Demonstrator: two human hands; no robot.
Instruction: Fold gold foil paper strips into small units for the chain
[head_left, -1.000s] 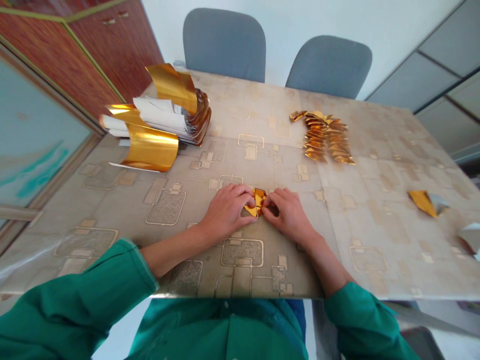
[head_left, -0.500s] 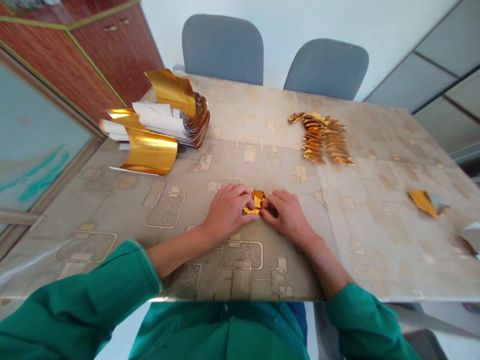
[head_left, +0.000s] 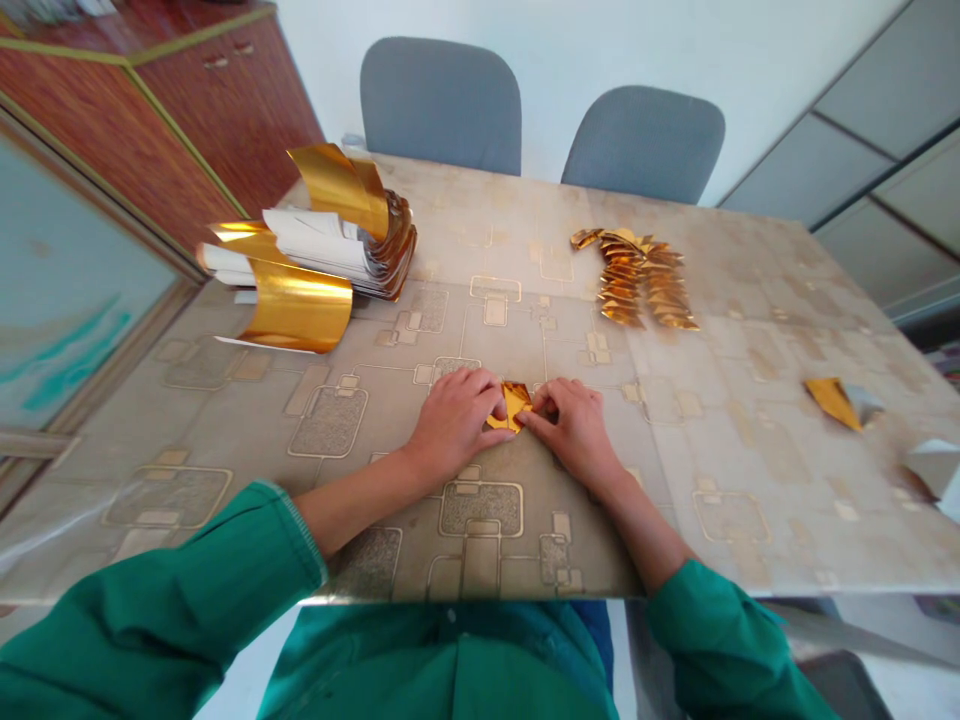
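Note:
A small folded piece of gold foil paper (head_left: 511,406) sits on the tabletop between my two hands. My left hand (head_left: 454,425) holds its left side, with the fingertips pressed on the fold. My right hand (head_left: 570,430) pinches its right side, and the fingers hide part of the piece. Farther up the table lies a curved row of several folded gold units (head_left: 637,285). A bundle of gold-backed foil sheets with white undersides (head_left: 315,255) stands at the left, curling upward. Off to the right lies a loose gold and silver foil piece (head_left: 834,403).
The patterned beige tabletop (head_left: 735,400) ends at a near edge against my green sleeves. A silver sheet (head_left: 930,470) lies at the right edge. Two grey chairs (head_left: 439,105) stand beyond the far edge, and a reddish-brown cabinet (head_left: 225,100) stands at the left.
The gold piece has turned slightly between my fingers, showing more of its upper face. My hands stay close around it. The view has drifted slightly.

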